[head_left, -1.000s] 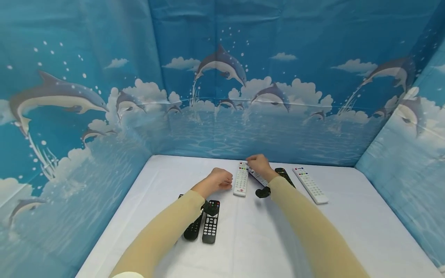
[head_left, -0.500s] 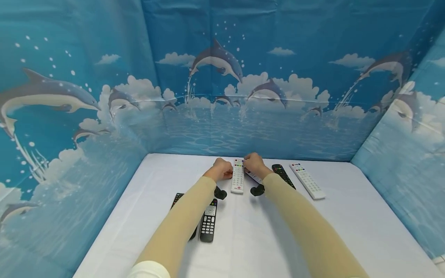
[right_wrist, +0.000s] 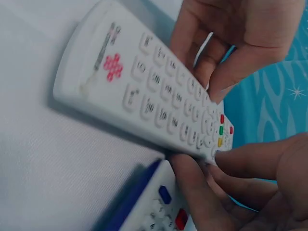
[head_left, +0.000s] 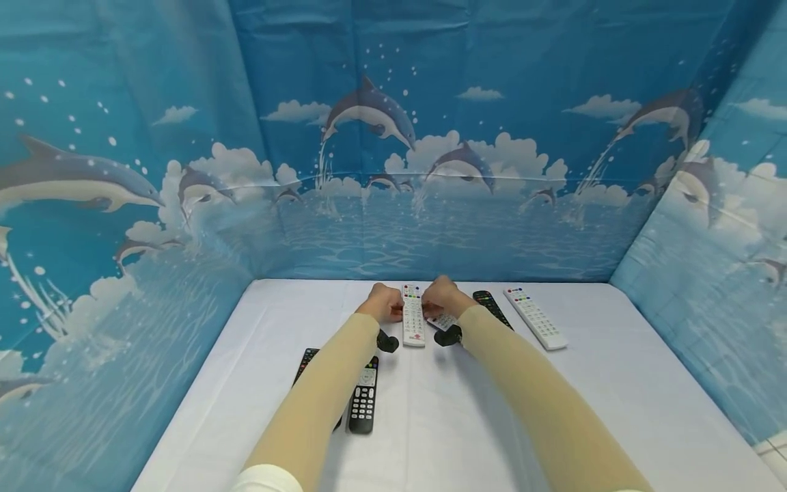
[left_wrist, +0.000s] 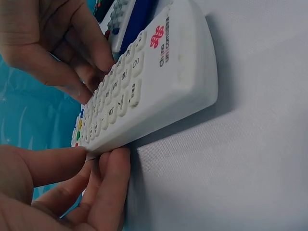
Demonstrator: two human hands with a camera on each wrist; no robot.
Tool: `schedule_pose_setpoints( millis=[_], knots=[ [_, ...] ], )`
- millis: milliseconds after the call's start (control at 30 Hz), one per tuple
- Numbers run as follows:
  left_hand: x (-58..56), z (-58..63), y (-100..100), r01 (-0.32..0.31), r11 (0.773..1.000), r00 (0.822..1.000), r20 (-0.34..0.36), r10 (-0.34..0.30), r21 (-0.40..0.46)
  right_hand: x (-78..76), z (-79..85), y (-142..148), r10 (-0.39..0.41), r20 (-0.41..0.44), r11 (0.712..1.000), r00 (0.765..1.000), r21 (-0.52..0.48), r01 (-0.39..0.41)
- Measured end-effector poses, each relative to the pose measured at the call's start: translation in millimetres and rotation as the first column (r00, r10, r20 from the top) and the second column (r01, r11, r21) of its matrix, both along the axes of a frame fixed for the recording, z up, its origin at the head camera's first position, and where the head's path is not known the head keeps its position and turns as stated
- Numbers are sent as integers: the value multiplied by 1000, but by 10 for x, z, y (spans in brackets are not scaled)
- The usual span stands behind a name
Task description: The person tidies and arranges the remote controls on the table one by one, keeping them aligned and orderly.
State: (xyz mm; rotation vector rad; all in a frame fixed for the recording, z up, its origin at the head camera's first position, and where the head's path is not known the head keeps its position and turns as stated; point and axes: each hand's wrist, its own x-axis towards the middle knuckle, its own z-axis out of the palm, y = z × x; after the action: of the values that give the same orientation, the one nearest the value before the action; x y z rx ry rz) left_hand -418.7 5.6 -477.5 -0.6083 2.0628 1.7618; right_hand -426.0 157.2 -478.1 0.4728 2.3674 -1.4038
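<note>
A white remote control [head_left: 413, 321] with a red logo lies lengthwise on the white table, between both hands. My left hand [head_left: 385, 303] pinches its left edge, thumb at the upper edge and fingertips against the side, as the left wrist view shows. On the opposite edge, my right hand [head_left: 440, 298] pinches the same remote with thumb and fingers [right_wrist: 199, 187]. Right beside the right hand's fingers lies a second white remote with a blue underside [right_wrist: 153, 207], partly covered by that hand in the head view.
To the right lie a black remote [head_left: 492, 309] and another white remote [head_left: 536, 318]. Nearer on the left are two more black remotes, one in the open [head_left: 363, 400] and one [head_left: 305, 362] mostly behind the left sleeve. A blue dolphin-print curtain [head_left: 381, 225] borders the table's back and sides.
My left hand has moved forward and right to the white remote's left edge. The right hand has come back slightly from the blue-backed remote to the white remote's right edge.
</note>
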Motion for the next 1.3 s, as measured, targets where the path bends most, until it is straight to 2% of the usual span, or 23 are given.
schedule_pose_setpoints(
  millis=[133,200,333,567,733,1033,1300],
  knots=[
    [-67,-51,50,-10,997,1000,-20,9,-78,12,-14,-23,-15,25,999,1000,45,14],
    [-81,-56,47,-17,996,1000,-24,15,-85,32,-18,-23,-37,25,999,999,12,36],
    [-25,-24,8,-42,997,998,-48,39,-60,126,1,-8,-46,-7,992,999,-119,45],
    [-88,10,-172,18,999,998,-68,-14,51,287,180,13,-14,-68,969,998,-247,-3],
    [17,180,-292,46,990,995,-99,-33,135,324,287,-13,-12,-84,950,996,-312,-15],
    [222,482,-396,97,974,989,-129,-72,205,410,432,-5,-24,-118,932,993,-363,-21],
    [404,563,-467,136,962,980,-176,-95,237,643,580,12,-8,-115,904,993,-425,-42]
  ],
)
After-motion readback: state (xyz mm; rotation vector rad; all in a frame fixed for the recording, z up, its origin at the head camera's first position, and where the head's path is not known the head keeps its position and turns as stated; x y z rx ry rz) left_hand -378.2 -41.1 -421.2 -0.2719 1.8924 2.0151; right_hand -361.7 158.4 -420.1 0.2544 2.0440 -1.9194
